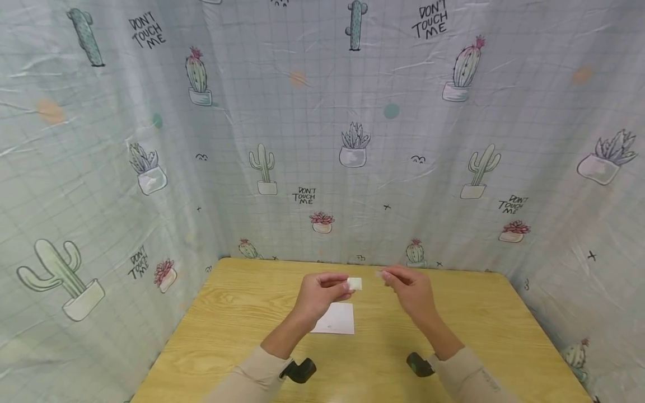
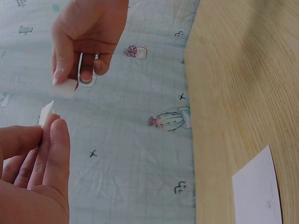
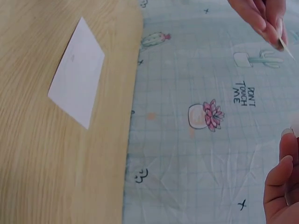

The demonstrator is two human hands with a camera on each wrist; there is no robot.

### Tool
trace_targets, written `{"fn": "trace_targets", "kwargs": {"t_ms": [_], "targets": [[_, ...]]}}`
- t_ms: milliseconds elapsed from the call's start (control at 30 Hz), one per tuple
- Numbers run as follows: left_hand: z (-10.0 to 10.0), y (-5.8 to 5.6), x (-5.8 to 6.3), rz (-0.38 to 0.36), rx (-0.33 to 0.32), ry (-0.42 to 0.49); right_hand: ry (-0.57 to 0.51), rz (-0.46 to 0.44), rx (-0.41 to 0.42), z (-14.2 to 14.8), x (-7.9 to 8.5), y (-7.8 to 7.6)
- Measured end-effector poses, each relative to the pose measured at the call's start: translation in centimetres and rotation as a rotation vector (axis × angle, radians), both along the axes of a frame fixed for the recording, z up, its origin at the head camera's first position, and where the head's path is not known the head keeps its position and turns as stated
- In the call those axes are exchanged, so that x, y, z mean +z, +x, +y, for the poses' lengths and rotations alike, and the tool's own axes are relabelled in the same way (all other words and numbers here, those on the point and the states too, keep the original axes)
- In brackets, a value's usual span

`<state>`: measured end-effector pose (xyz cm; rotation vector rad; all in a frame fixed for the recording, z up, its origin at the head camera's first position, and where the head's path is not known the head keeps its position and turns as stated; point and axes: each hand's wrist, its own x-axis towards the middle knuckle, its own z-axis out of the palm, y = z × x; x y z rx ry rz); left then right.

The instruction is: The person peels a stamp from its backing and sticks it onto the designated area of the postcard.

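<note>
My left hand pinches a small, flat, off-white square between thumb and fingers. Seen from the left wrist, that square is thin and nearly edge-on, its corner pointing up. Opposite it, my right hand holds a thin, translucent whitish piece between thumb and forefinger. A small gap parts the two pieces, both held up above the table. Below the left hand lies a white sheet of paper with a small faint mark; the hand hides part of its upper left.
The wooden table runs back to a pale curtain printed with cacti, which also hangs at both sides. Black devices sit at both wrists, beside the beige sleeves.
</note>
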<state>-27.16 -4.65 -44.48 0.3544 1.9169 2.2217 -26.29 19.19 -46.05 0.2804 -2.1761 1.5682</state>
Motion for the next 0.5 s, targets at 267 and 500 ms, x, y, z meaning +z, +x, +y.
{"fn": "trace_targets", "kwargs": {"t_ms": [267, 500], "targets": [[-0.7, -0.2, 0.3, 0.008, 0.003, -0.023, 0.028, -0.036, -0.037, 2.5, -0.1, 0.6], [-1.2, -0.4, 0.3, 0.009, 0.017, -0.027, 0.083, 0.001, -0.072, 4.4, -0.2, 1.6]]}}
